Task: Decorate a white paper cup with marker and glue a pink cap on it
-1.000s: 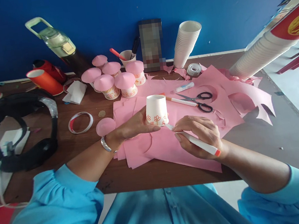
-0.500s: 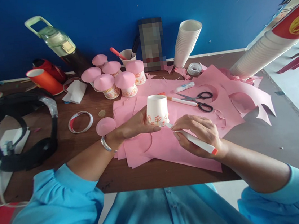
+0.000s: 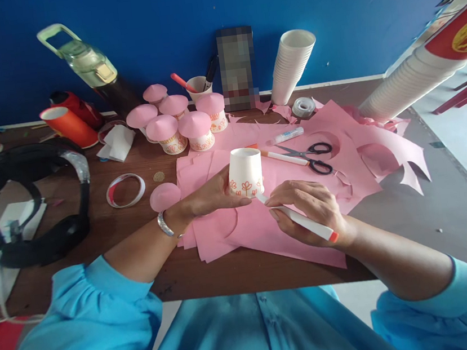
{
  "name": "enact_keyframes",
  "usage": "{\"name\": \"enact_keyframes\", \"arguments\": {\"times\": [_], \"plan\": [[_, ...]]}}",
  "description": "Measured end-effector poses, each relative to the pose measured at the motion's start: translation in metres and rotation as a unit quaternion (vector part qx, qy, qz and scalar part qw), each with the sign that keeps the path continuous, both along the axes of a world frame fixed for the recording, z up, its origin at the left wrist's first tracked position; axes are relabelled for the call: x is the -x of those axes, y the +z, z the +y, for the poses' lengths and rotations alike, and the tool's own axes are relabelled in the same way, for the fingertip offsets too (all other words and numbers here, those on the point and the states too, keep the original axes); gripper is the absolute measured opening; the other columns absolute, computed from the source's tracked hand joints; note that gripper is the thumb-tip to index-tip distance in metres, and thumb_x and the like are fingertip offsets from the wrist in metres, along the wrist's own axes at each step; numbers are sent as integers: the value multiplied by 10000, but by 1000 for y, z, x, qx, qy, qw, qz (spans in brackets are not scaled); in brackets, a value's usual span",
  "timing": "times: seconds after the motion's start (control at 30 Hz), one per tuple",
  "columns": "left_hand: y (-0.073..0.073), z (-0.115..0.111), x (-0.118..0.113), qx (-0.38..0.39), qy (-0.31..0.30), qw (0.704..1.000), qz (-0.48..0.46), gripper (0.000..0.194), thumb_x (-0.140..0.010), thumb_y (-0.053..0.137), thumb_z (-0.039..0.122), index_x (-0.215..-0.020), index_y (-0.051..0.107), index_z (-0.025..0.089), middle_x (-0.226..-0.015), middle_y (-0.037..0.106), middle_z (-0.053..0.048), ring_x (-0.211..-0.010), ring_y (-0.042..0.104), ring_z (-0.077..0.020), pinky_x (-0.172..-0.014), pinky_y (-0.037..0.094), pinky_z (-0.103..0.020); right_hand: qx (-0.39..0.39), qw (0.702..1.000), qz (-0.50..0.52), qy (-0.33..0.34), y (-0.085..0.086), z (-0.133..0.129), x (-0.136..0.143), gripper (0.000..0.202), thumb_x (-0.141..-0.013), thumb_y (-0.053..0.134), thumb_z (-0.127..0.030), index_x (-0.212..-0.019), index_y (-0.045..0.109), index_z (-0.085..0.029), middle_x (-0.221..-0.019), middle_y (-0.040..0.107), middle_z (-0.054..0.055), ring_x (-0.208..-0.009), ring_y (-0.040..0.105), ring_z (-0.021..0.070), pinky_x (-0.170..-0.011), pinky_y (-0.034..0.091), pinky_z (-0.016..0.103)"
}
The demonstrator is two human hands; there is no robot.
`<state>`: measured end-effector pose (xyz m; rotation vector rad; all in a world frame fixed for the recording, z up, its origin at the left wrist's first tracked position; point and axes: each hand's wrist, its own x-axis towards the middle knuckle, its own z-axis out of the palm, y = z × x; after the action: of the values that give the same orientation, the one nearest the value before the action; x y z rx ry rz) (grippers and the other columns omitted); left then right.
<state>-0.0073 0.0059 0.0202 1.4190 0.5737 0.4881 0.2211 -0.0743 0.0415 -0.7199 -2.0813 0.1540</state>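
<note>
A white paper cup [image 3: 245,169] with orange flowers drawn along its lower edge is held up by my left hand [image 3: 217,193], fingers around its left side and thumb under it. My right hand [image 3: 309,211] is closed on a white marker with an orange end [image 3: 307,224]; its tip is at the cup's lower right edge. Beneath both hands lie pink paper sheets [image 3: 266,233]. Black-handled scissors [image 3: 314,157], a second white and orange marker [image 3: 286,158] and a glue stick [image 3: 287,136] rest on the paper behind my right hand.
Several small cups with pink cone tops [image 3: 196,128] stand behind my left hand. A tall cup stack [image 3: 293,68], a tape roll [image 3: 304,107] and a phone-like screen [image 3: 238,69] are at the back. Left are a tape ring [image 3: 125,190], black headgear [image 3: 27,158] and a bottle [image 3: 95,72].
The marker tip in my right hand has shifted slightly left along the cup's lower edge. My left hand and the cup stay in place.
</note>
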Motion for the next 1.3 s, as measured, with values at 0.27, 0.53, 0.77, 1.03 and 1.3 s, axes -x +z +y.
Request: {"name": "enact_keyframes", "arguments": {"times": [0.27,0.53,0.77,1.03,1.3], "plan": [[0,0,1,4,-4,1000,-13,502,-810,889,446,-1199,698,193,-1163,705,-91,-1049,657,-240,-906,555,-378,10,1000,-7,-1,2,0,0,184,-924,609,-37,-1002,614,-204,-768,728,13,-647,707,151,-590,590,271],[-4,2,2,-6,5,1000,-4,546,-793,908,432,-1237,690,201,-1180,712,-96,-1053,665,-244,-891,571,-377,9,1000,-2,6,4,0,0,209,-919,603,-31,-1016,620,-215,-767,727,-1,-638,709,148,-579,585,270],[-4,0,5,32,8,999,-41,551,-842,889,383,-1339,687,257,-1295,733,-94,-1234,674,-287,-1059,555,-448,-41,996,64,-39,-4,2,-8,247,-1002,652,-186,-1248,647,-196,-964,756,86,-846,762,222,-698,653,355],[8,-3,-1,63,-11,994,-92,596,-911,836,371,-1458,621,272,-1442,697,-122,-1395,633,-339,-1153,519,-494,-10,996,43,-78,-9,3,-7,278,-1032,647,-222,-1307,617,-255,-1059,784,67,-949,792,223,-776,671,360],[-4,0,-1,26,-3,999,-29,787,-794,926,442,-1469,566,259,-1377,681,-116,-1288,632,-317,-1068,530,-468,10,999,25,-37,-10,0,-5,329,-991,671,-165,-1313,641,-229,-1096,791,88,-983,801,224,-816,682,341]]}}
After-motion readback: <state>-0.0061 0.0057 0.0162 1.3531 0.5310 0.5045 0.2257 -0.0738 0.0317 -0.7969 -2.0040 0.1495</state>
